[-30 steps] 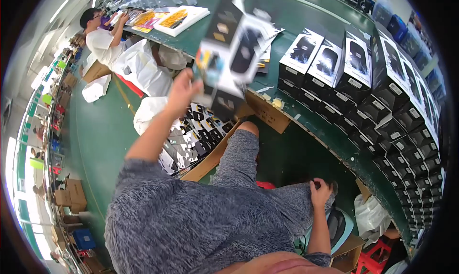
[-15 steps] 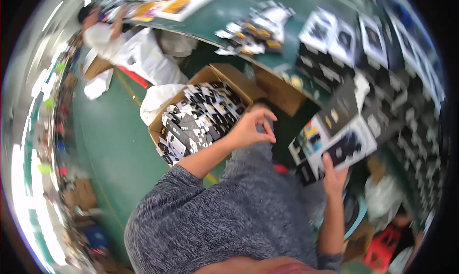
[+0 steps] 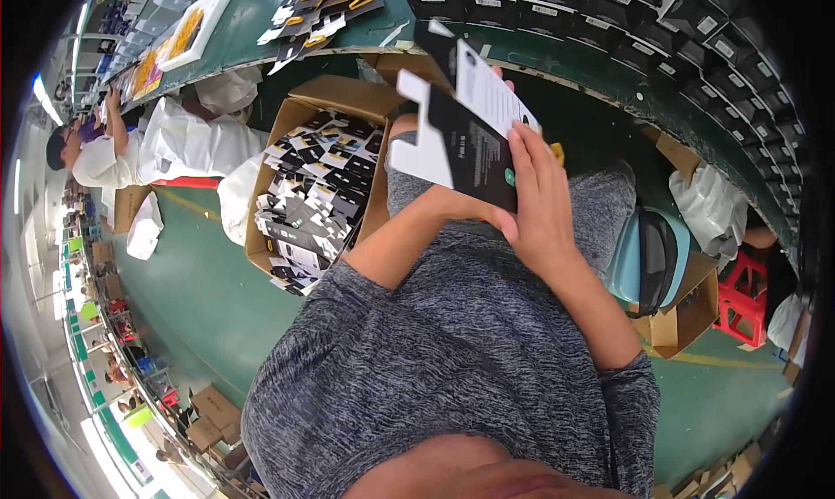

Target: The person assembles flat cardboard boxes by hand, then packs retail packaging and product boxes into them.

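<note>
A black and white folding carton point(image 3: 477, 142), with loose flaps at its far left end, is held up in front of my body. My left hand point(image 3: 465, 205) is under its near edge; the thumb shows, and the carton hides most of the other fingers. Over the carton's right side lies my right hand point(image 3: 544, 199), its fingers pressed together against the printed face. Left of my hands, a large open cardboard box point(image 3: 376, 164) is piled with flat black and white carton pieces point(image 3: 317, 186).
Rows of black boxes point(image 3: 557, 16) line the green workbench point(image 3: 383, 29) ahead and right. More flat cartons point(image 3: 326, 7) lie on it. To my right are a light blue bin point(image 3: 626, 268) and a red stool point(image 3: 744, 299). A person point(image 3: 104, 155) works at the far left.
The carton has come from the right to in front of me, held in my right hand. My left hand, empty before with fingers curled, is now on it too. The view has turned.
</note>
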The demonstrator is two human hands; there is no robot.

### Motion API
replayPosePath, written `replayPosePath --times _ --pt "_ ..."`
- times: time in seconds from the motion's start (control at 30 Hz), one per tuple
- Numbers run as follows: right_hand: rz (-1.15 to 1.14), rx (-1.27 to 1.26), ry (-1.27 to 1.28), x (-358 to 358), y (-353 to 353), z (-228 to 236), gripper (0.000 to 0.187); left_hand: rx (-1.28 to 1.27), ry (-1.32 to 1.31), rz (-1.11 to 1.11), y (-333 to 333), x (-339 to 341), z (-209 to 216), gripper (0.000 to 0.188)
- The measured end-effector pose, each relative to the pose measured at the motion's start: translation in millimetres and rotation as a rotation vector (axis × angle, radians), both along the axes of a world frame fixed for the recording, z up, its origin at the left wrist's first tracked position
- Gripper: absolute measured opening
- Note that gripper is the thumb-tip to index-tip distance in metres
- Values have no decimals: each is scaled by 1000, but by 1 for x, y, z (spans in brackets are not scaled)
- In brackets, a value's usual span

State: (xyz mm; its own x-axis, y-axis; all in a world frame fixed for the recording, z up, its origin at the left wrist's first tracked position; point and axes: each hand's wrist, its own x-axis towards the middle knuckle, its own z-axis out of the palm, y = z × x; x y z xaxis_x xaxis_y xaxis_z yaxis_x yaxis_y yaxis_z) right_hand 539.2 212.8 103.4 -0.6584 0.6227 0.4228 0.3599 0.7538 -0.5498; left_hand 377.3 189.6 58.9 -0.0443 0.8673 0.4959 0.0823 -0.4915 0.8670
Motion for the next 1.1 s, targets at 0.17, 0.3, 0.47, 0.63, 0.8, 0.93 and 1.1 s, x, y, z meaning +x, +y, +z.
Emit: replayPosePath --times 0.17,0.3,0.47,0.63,0.8,0.93,1.1 --pt "240 -223 11 17 16 43 93 -107 -365 -308 6 -13 26 145" --pt "354 115 150 15 57 75 88 -249 -415 -434 -4 -13 38 137" --pt "362 -2 217 3 64 86 95 -337 -340 -492 -5 -19 53 120" --pt "306 -88 237 11 77 108 79 -398 -242 -415 -2 -20 70 134" --pt "345 -110 -133 28 90 146 38 -408 -147 -276 -5 -30 73 138" --pt "245 -103 -20 38 82 138 37 -293 -111 70 0 -42 75 121" --pt "190 -203 387 31 66 78 116 -164 -491 300 13 -33 74 96"
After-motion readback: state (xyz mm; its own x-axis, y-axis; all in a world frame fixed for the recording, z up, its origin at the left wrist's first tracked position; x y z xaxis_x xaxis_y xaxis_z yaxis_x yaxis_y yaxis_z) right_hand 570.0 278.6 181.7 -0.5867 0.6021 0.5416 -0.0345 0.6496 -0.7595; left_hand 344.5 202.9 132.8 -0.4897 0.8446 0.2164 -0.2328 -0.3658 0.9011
